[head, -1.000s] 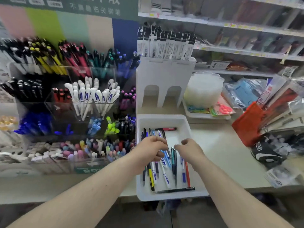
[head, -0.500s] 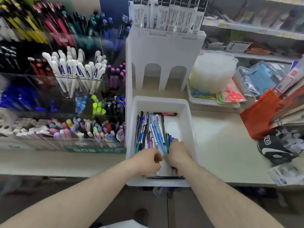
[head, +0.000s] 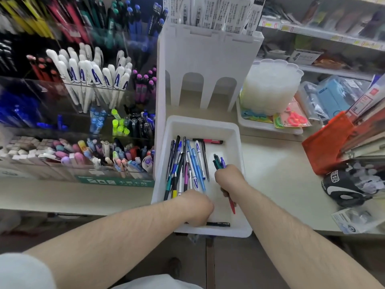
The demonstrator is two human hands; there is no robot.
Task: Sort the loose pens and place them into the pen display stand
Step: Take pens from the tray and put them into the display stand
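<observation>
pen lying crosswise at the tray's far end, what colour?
Red-pink with a black end, resting in the white tray. Head view, the only one.

Tray (head: 235,130) at centre frame on the counter (head: 275,167), loose pens (head: 187,163) lay in its left half, pen display stand (head: 79,105) stood left of it, both hands inside its lower part.

A white tray (head: 235,130) holds blue, black and teal loose pens (head: 188,163), beside an orange folder (head: 327,147).

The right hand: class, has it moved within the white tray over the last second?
Yes. The right hand has shifted toward the white tray's right wall, away from the pen pile.
</observation>
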